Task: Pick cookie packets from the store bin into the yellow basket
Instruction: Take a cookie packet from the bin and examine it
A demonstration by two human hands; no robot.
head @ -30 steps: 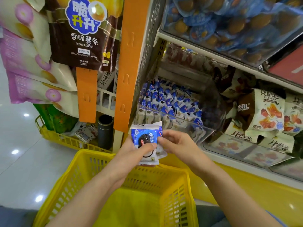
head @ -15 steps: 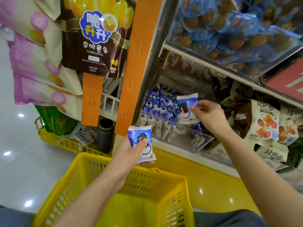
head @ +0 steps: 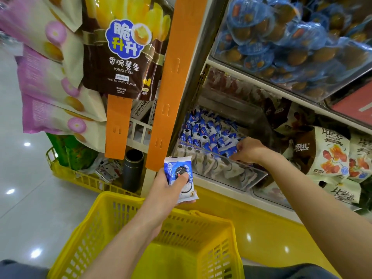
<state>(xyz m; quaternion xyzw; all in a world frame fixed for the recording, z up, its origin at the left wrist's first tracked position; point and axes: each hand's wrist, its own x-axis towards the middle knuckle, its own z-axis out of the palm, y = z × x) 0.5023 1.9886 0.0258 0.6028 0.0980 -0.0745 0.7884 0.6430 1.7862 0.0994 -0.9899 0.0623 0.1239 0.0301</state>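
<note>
Gripping a blue-and-white cookie packet (head: 173, 168) with the thumb across its front and fingers behind, the left hand (head: 164, 188) holds it upright over the far rim of the yellow basket (head: 86, 246), which sits low in front of the person. The right hand (head: 251, 151) reaches into the clear store bin (head: 211, 166) on the shelf, fingers curled down among the heaped packets (head: 203, 131) and touching them, though whether they have closed on one I cannot tell. An orange strip (head: 173, 77) hangs just left of the bin, with a brown potato-stick bag (head: 120, 57) beside it.
</note>
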